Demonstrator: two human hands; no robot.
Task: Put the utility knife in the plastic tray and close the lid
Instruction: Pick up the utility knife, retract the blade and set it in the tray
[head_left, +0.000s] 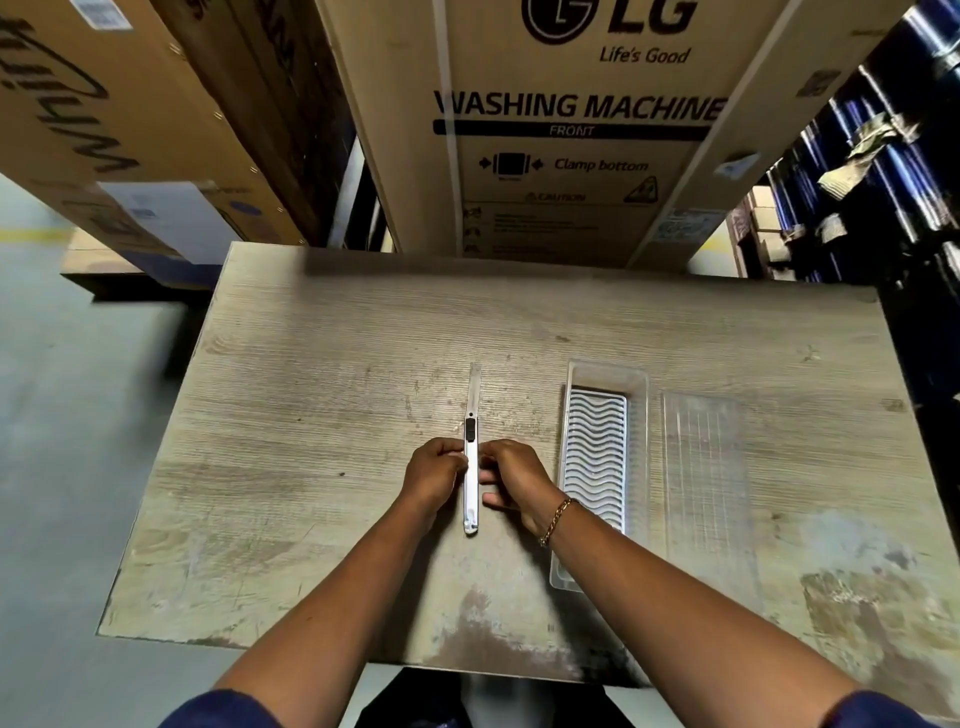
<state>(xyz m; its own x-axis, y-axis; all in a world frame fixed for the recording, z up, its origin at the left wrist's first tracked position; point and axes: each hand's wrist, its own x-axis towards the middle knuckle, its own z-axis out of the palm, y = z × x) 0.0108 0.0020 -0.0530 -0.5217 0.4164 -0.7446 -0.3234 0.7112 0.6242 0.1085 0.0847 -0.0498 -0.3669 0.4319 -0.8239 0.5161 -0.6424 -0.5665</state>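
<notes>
Both hands, left hand (434, 470) and right hand (511, 480), pinch the utility knife (471, 457) lengthwise above the table (311, 364), blade extended, probably steadying it for retraction before transfer to the open plastic tray (602, 374), whose lid (706, 467) lies alongside.

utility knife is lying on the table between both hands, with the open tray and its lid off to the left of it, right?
One thing is off: in the head view the plastic tray and its clear lid lie to the right of the utility knife, not the left. The rest holds: the knife is on the table, with the left hand and right hand at its sides.
</notes>
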